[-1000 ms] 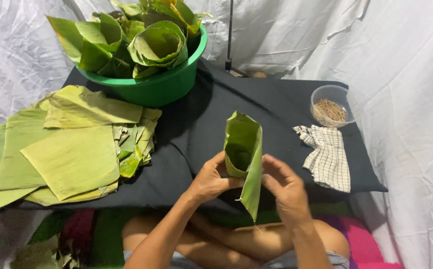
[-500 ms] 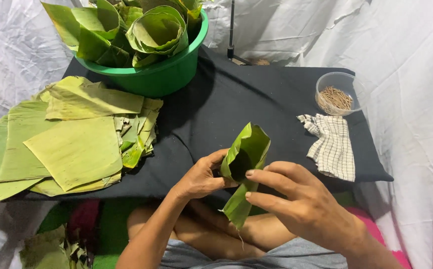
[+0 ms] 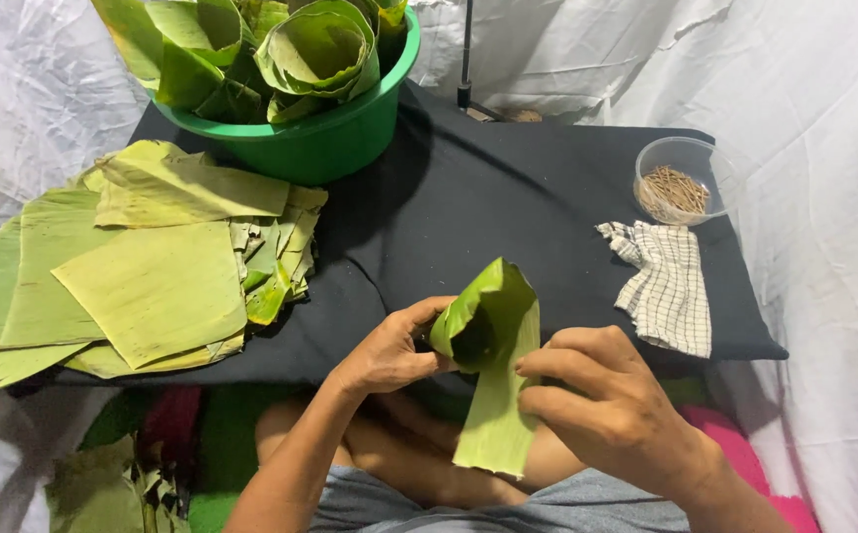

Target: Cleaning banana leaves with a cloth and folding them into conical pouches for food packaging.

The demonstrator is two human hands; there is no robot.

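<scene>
- Left hand [image 3: 387,350] and right hand [image 3: 607,405] are gripping a rolled leaf cone [image 3: 488,355].
- Flat leaves [image 3: 143,266], green basin [image 3: 330,138], checked cloth [image 3: 666,286] and stick bowl [image 3: 681,183] are lying on the tabletop [image 3: 508,197].

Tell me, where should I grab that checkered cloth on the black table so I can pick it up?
Pinch the checkered cloth at its bunched upper end, coming down from above. It lies flat on the black table, so only the wrinkled folds there stick up enough for fingers to catch. That end lies close to the clear bowl of little sticks, so come in from the cloth's near side to avoid bumping it.
</scene>
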